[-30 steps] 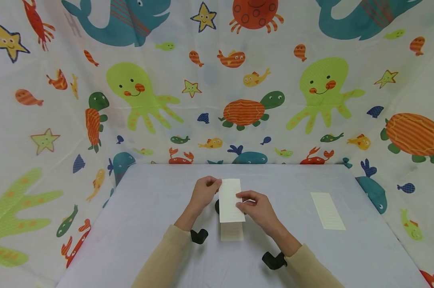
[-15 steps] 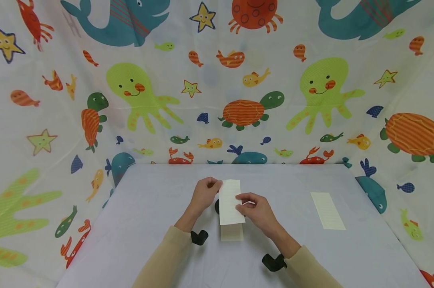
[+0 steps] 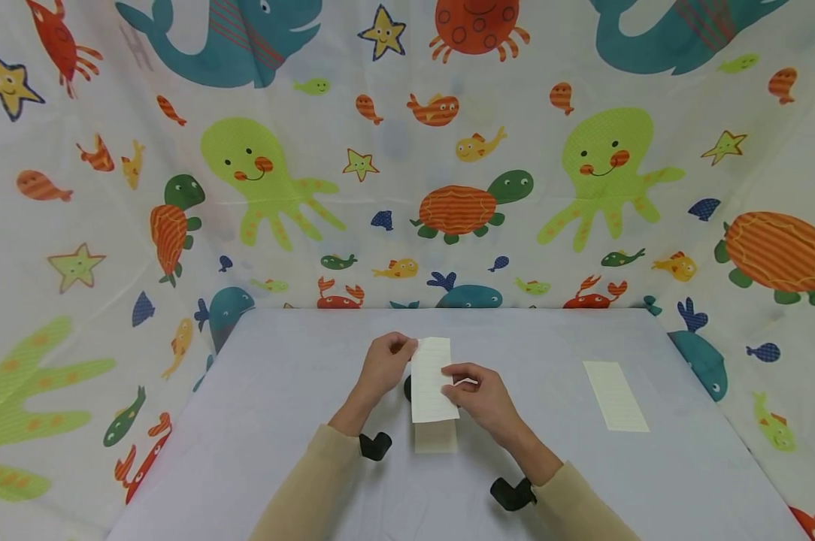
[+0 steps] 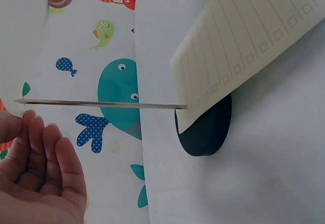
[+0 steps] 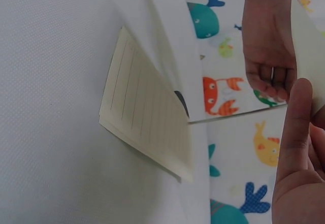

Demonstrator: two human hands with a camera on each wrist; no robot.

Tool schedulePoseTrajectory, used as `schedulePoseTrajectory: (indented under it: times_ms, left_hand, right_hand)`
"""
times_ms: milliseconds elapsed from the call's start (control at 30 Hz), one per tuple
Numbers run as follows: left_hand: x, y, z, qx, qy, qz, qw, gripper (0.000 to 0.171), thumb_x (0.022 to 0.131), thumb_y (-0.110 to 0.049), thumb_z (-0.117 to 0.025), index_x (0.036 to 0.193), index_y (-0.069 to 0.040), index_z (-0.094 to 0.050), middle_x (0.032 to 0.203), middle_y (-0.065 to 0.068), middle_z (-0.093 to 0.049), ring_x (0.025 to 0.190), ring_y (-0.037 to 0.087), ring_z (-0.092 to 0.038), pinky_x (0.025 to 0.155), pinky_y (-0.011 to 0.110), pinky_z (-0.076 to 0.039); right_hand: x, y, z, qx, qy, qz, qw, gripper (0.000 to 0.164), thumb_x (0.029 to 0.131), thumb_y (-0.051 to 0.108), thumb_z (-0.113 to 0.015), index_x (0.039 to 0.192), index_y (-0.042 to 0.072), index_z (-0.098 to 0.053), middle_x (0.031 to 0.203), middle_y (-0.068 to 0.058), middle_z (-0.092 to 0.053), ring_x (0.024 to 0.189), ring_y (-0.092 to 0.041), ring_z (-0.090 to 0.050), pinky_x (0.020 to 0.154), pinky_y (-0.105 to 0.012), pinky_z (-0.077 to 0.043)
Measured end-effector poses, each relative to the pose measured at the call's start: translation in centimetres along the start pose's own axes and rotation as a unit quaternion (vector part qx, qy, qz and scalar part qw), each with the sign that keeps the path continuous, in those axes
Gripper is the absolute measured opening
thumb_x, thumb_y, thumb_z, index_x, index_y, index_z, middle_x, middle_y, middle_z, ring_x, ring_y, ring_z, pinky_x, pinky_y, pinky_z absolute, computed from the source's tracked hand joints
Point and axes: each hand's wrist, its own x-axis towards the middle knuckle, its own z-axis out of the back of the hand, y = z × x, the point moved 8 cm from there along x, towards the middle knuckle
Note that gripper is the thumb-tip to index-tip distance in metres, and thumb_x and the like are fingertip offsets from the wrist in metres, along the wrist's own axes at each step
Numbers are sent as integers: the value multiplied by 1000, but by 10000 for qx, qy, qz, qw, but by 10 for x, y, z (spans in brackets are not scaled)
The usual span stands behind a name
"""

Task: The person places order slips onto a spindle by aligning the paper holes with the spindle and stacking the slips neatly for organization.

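A cream ruled paper slip is held up between both hands. The left hand pinches its upper left edge; the right hand holds its right edge between thumb and fingers. Beneath it stands a paper spike, its thin metal rod rising from a dark round base. Ruled slips are speared low on the rod, near the base. The rod's pointed tip is close to the held slip, by the left fingers; whether it touches the paper I cannot tell.
Another ruled slip lies flat at the right of the white-covered table. A curtain printed with sea animals hangs behind and at the sides. Black wrist mounts stick out under both wrists.
The held slip's top and bottom edges have shifted slightly toward the person, covering a bit more of the slips below. Both hands have barely moved and keep their hold.
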Motion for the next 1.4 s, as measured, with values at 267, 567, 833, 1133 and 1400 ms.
schedulePoseTrajectory:
  times_ms: [267, 567, 833, 1133, 1400]
  left_hand:
    - [-1, 22, -7, 252, 13, 138, 9996, 19, 101, -26, -64, 100, -9, -72, 88, 4, -62, 83, 20, -55, 69, 31, -47]
    - [2, 29, -11, 279, 71, 68, 9996, 18, 100, -24, -64, 98, -7, -70, 90, 5, -63, 84, 21, -56, 72, 33, -48]
    - [5, 38, -15, 363, 100, 193, 9991, 18, 99, -24, -66, 102, -7, -69, 90, 5, -62, 83, 20, -56, 71, 32, -49]
    - [5, 46, -20, 564, 164, 242, 9980, 15, 99, -22, -66, 99, -7, -68, 88, 4, -61, 79, 19, -55, 68, 32, -49]
    - [8, 51, -23, 783, 246, 69, 9966, 13, 98, -20, -66, 96, -7, -67, 83, 3, -61, 74, 18, -55, 65, 31, -48]
  right_hand:
    - [0, -12, -1, -122, -18, -191, 9997, 29, 90, 9, -76, 118, 4, -71, 105, -10, -60, 79, -19, -62, 71, -24, -54]
    - [1, -17, -3, -344, -6, -218, 9992, 28, 89, 9, -76, 116, 2, -71, 101, -10, -59, 76, -18, -62, 68, -25, -53]
    - [1, -22, -7, -740, 17, -267, 9969, 28, 88, 9, -77, 115, 2, -71, 100, -9, -61, 74, -17, -60, 64, -26, -50]
    - [3, -30, -13, -1028, 278, -105, 9943, 29, 87, 6, -75, 116, 2, -70, 94, -6, -61, 68, -16, -61, 62, -28, -53]
    - [3, -33, -15, -1181, 329, 71, 9924, 30, 85, 1, -74, 114, -1, -70, 87, -5, -59, 63, -14, -61, 57, -28, -52]
